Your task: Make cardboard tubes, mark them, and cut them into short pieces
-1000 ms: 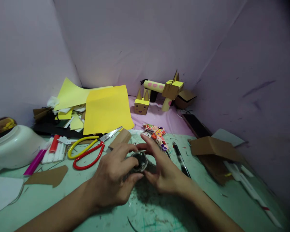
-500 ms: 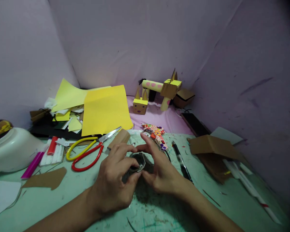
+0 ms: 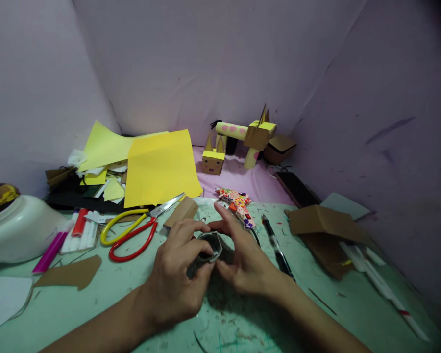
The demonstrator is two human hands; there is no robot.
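A small greyish tube-like piece (image 3: 213, 245) with an open end stands between my hands near the middle of the table. My left hand (image 3: 182, 269) grips its left side, with the thumb and index finger at the rim. My right hand (image 3: 240, 257) curves around the right side, its thumb near the lower rim and its fingers behind. Just beyond the hands lie a flower-patterned item (image 3: 238, 203) and a brown cardboard piece (image 3: 182, 212). Scissors (image 3: 154, 213) with one yellow and one red handle are left of them, and a black pen (image 3: 277, 247) is to the right.
Yellow sheets (image 3: 161, 166), markers (image 3: 79, 235) and a white rounded container (image 3: 22, 225) are at the left. Cardboard animal figures (image 3: 213, 163) stand at the back. A phone (image 3: 297, 189), a folded cardboard piece (image 3: 323, 223) and white sticks (image 3: 385, 289) lie at the right.
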